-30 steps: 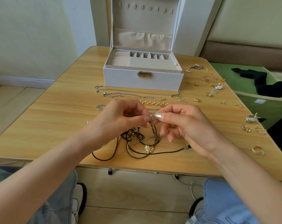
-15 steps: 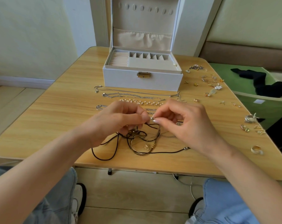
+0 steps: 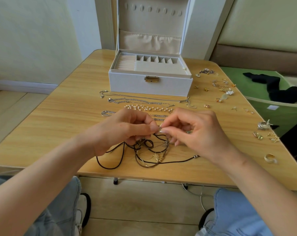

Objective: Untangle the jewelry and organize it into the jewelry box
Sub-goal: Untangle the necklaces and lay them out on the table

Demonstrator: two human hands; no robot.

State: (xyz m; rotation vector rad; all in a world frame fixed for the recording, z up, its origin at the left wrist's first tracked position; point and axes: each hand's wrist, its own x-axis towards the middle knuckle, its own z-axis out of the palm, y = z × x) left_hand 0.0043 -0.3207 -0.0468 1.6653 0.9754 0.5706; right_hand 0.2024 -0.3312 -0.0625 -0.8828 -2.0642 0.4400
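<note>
Both hands meet over the near middle of the table [image 3: 59, 126], fingers curled. The left hand [image 3: 120, 132] and the right hand [image 3: 195, 132] each pinch, between thumb and forefinger, the same small metal piece at the top of the tangle [image 3: 144, 150]. That piece is too small to say whether it is a clasp or a link. The tangle is a knot of black cord and thin gold wire with a sun-shaped pendant [image 3: 157, 156] in it. It lies under and just in front of the hands, and its lowest cord loop [image 3: 108, 166] comes close to the table's near edge without hanging over it. A metal-capped cord end [image 3: 196, 156] trails out below the right wrist. Beyond the hands, straightened pieces lie in rows across the wood: a pearl strand [image 3: 144, 108] just past the knuckles and silver chains [image 3: 135, 100] between it and the jewelry box [image 3: 150, 85]. The box stands at the far middle with its lid upright and its compartments facing up. A broad stretch of bare wood runs left of the hands to the rounded left edge. The right side is crowded, with small earrings [image 3: 222, 87] scattered beside the box. A gold ring [image 3: 270, 158] sits near the right edge, which runs close to a green bin [image 3: 272, 114] holding black cloth [image 3: 280, 92].
</note>
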